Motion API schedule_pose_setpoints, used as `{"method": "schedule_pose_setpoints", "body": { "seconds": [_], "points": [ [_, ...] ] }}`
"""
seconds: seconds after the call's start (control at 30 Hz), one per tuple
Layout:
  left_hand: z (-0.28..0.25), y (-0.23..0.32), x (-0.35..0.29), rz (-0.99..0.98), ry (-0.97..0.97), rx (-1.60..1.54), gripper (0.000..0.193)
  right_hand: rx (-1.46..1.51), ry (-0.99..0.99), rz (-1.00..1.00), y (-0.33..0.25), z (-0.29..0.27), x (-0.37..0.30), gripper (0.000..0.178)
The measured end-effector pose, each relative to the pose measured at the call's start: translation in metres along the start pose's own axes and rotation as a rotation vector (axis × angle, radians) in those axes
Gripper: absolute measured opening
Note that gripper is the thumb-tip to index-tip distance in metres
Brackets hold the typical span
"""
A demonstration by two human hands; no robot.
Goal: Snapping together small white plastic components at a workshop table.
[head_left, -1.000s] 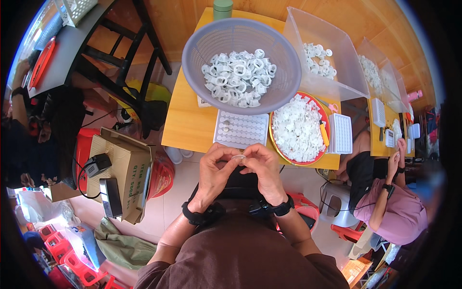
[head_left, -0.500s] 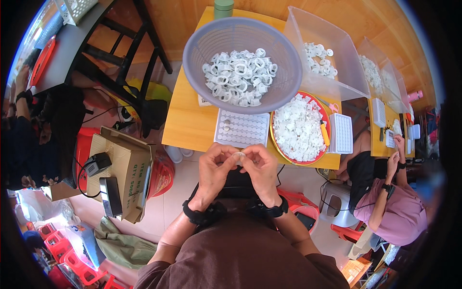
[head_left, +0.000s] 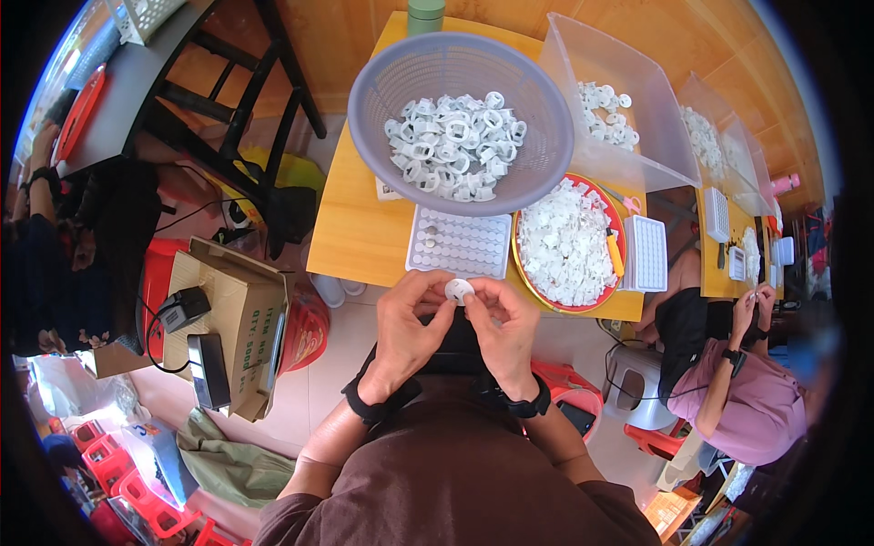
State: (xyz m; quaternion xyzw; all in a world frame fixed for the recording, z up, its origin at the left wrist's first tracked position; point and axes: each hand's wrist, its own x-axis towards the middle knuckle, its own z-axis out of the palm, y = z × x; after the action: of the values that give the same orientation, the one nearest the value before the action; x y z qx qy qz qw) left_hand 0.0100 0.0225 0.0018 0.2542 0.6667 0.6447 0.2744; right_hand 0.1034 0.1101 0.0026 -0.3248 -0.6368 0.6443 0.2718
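Observation:
A small round white plastic piece point(head_left: 459, 289) is pinched between my two hands, just off the table's front edge. My left hand point(head_left: 411, 318) grips its left side with thumb and forefinger. At its right edge are the closed thumb and fingers of my right hand point(head_left: 503, 323). Directly beyond my hands lies a white tray point(head_left: 469, 244) with rows of round pockets; a few grey discs sit at its left. To the right, a red-rimmed round tray point(head_left: 521, 264) holds a heap of small white pieces. Behind stands a grey-purple basket point(head_left: 369, 150) of white ring-shaped parts.
A clear plastic bin point(head_left: 637, 82) with white round parts stands at the back right. An orange-handled tool point(head_left: 614, 252) lies on the heap, beside another pocketed tray point(head_left: 647, 255). A cardboard box point(head_left: 218, 328) is at the left. Another person point(head_left: 742, 400) works at the right.
The white piece has tilted so its round face now shows between my fingertips. My right hand has shifted slightly right. The person at the right has lowered their hands a little.

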Motion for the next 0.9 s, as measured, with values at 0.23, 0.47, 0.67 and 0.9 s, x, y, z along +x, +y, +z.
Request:
{"method": "schedule_pose_setpoints", "body": {
  "seconds": [0.23, 0.47, 0.67, 0.9],
  "points": [
    [-0.001, 0.006, 0.000, 0.162, -0.001, 0.240, 0.027, -0.284, 0.019, -0.271, -0.010, 0.003, -0.002, 0.014],
    [-0.002, -0.003, 0.002, 0.336, -0.031, 0.447, 0.030, -0.313, 0.030, -0.300, -0.005, -0.001, -0.001, 0.016],
    [-0.006, -0.006, 0.004, 0.450, -0.060, 0.548, 0.032, -0.316, 0.039, -0.291, -0.005, 0.000, -0.002, 0.014],
    [-0.011, 0.002, 0.008, 0.303, -0.053, 0.296, 0.022, -0.302, 0.053, -0.341, -0.008, 0.003, 0.001, 0.013]
  ]
}}
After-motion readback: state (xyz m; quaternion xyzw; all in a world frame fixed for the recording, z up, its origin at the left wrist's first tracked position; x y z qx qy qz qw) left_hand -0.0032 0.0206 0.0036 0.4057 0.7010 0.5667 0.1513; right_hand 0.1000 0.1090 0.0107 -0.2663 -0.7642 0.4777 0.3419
